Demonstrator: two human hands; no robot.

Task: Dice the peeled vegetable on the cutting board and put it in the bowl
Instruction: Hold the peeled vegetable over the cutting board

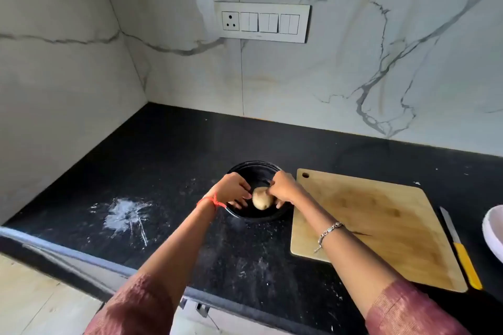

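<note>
A pale, peeled potato (261, 198) lies inside a black bowl (251, 167) on the dark counter. My right hand (283, 188) reaches into the bowl from the right, its fingers curled round the potato. My left hand (233, 190) rests on the bowl's left side with its fingers straight and spread, close to the potato. A bare wooden cutting board (381, 223) lies just right of the bowl. A knife with a yellow handle (460, 249) lies along the board's right edge.
A white bowl (494, 231) pokes in at the right edge beside the knife. A white powdery smear (125, 216) marks the counter at left. Marble walls meet in the corner behind, with a switch panel (261, 22) above. The counter's front edge runs under my forearms.
</note>
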